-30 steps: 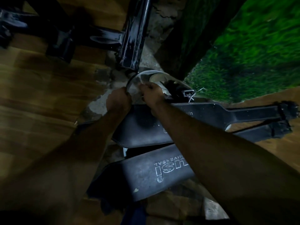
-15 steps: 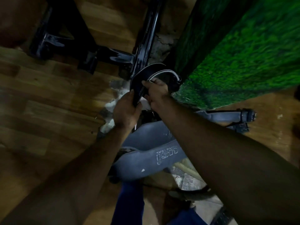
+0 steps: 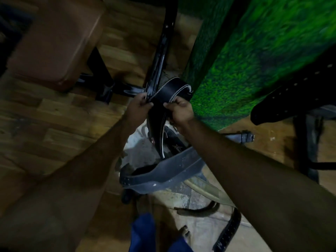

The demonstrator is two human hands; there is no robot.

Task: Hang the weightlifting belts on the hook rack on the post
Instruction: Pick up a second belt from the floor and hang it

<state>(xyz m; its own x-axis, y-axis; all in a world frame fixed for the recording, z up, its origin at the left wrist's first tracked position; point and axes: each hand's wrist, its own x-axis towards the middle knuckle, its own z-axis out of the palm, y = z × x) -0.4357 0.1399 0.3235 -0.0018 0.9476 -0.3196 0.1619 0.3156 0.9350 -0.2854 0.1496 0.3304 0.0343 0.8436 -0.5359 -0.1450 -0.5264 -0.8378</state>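
- A brown padded bench seat (image 3: 54,42) stands at the upper left, on black metal legs (image 3: 101,73).
- The floor (image 3: 54,124) is of wooden planks.
- Blue trouser fabric (image 3: 145,233) shows at the bottom edge.

The wooden floor (image 3: 54,128) carries a grey belt (image 3: 163,171) just below the grips. Further below them lies a studded black strap (image 3: 228,231). A brown bench (image 3: 54,42) stands up-left of them.

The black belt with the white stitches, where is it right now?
In the head view's middle, the stitched black belt is held up between the left hand and right hand, beside the green wall, above a grey belt.
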